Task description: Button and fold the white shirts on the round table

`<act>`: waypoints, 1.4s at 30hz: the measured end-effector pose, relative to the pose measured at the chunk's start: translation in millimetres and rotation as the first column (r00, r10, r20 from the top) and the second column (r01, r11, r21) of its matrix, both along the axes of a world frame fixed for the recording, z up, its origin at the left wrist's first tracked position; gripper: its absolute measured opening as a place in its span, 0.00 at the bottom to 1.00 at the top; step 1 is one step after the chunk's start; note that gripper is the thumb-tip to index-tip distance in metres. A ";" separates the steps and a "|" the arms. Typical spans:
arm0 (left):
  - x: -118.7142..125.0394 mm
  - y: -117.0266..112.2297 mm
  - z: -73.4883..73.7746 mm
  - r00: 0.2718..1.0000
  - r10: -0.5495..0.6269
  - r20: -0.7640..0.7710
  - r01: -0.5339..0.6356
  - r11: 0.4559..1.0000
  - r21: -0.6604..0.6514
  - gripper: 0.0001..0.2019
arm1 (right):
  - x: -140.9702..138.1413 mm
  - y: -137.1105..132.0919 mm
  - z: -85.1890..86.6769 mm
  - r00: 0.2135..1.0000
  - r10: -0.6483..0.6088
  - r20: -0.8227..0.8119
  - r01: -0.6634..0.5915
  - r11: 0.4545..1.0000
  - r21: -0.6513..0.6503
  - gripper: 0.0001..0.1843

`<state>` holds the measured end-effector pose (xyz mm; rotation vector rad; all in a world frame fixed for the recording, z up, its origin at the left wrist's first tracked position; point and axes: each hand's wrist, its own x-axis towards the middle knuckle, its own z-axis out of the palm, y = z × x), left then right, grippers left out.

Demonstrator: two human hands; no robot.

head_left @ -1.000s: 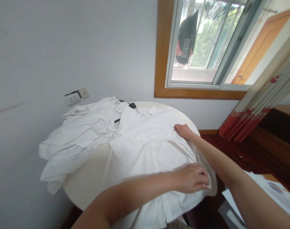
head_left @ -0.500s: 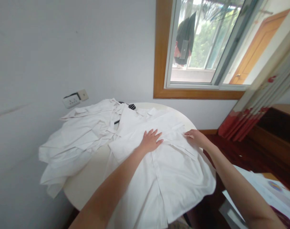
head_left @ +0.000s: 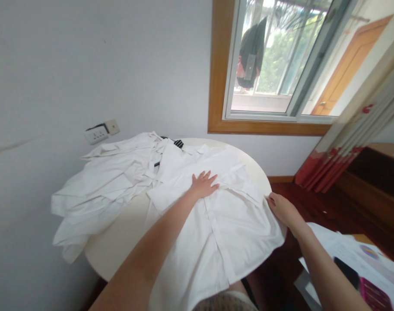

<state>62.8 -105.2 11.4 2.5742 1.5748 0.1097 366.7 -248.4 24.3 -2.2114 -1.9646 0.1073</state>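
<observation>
A white shirt (head_left: pixel 197 229) is spread over a round cream table (head_left: pixel 119 239), its lower end hanging past the near edge. My left hand (head_left: pixel 204 185) lies flat on the middle of the shirt, fingers spread. At the table's right edge, my right hand (head_left: pixel 279 207) has its fingers pinched on the shirt's side edge. More white garments (head_left: pixel 109 181) lie heaped on the left of the table and droop over its side. A black-and-white striped piece (head_left: pixel 178 143) shows behind the shirt at the table's far edge.
A wall socket (head_left: pixel 97 134) is just above the heaped garments. To the right, papers (head_left: pixel 355 250), a black phone-like object (head_left: pixel 347 272) and a pink-edged item (head_left: pixel 375 296) lie on a low surface. A window (head_left: pixel 278 60) and a curtain (head_left: pixel 333 160) stand beyond.
My right hand has moved right and toward me, from the folded sleeve area to the shirt's side edge at the table's rim. My left hand stays flat in nearly the same place.
</observation>
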 end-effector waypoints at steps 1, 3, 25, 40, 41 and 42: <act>-0.9 1.0 0.5 1.000 -0.005 -0.004 0.005 1.000 -0.003 0.32 | -4.0 -0.3 3.8 0.999 -0.030 0.021 0.030 1.000 -0.001 0.17; -2.9 1.9 1.2 1.000 -0.004 -0.005 0.004 1.000 0.010 0.32 | -9.2 -2.1 11.8 0.992 -0.102 0.070 0.103 0.995 -0.010 0.19; -6.7 0.1 -2.8 0.998 0.023 0.062 -0.031 0.991 0.133 0.29 | -1.5 -50.7 19.8 0.970 -0.142 0.199 0.156 0.986 -0.056 0.23; -24.8 -11.0 0.4 0.999 0.030 0.020 -0.032 0.992 0.122 0.26 | -3.8 -46.6 -1.4 0.836 -0.005 -0.548 0.128 0.974 0.186 0.25; -24.8 -10.1 0.5 0.999 0.032 0.020 -0.034 0.992 0.118 0.26 | -3.4 -48.2 -3.9 0.783 0.007 -0.621 0.137 0.973 0.183 0.26; -24.6 -9.6 0.5 0.999 0.035 0.022 -0.037 0.992 0.118 0.26 | -3.5 -50.4 -6.9 0.735 0.006 -0.678 0.152 0.973 0.174 0.27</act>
